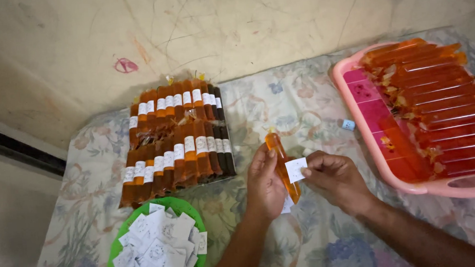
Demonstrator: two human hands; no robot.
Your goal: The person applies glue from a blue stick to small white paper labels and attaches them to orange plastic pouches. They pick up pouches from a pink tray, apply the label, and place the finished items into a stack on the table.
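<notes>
**Label being set on an orange tube; part labelled, part not**

Nearest, a green bowl (112,252) of loose white labels (158,247) is seen at lower left, approx. full. Just beyond, one orange liquid-filled tube (281,166) is held by the left hand (264,185), fingers wrapped around it from behind, closed. A small white label (296,169) is pinched btwn thumb and fingertips of the right hand (334,178) and pressed against the tube's middle; tube and label lie directly btwn both hands. Further left, two rows of labelled tubes (175,142) are laid on the floral bedsheet (295,100), judged done. Farthest right, a pink tray (358,108) holds many unlabelled tubes (442,106), judged left to do. A small blue-white cap (348,124) lies beside the tray.
</notes>
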